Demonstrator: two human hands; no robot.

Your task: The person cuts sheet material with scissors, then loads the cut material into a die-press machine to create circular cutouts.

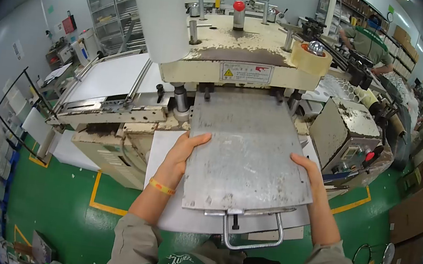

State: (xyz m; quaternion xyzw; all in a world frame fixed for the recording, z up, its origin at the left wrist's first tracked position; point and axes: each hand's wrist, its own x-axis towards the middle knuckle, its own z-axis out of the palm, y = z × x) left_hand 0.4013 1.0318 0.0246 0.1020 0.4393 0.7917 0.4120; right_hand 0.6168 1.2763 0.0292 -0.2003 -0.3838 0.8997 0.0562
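Observation:
A flat grey metal plate (246,152) with scuffs and stains lies in front of me, its far end under the head of a cream-coloured press (242,54). My left hand (183,149) grips the plate's left edge, thumb on top and fingers hidden beneath. On the opposite edge my right hand (308,169) holds it the same way. Below the plate's near edge a U-shaped metal handle (253,247) sticks out toward me. White sheet material (168,140) shows under the plate.
A white roll (161,17) and a tape roll (310,58) stand on the press. Left is a feed table with white sheet (104,79); right, a control box (345,135) with a red knob. Another person (367,43) works at the back right. Cardboard (412,215) stands at right.

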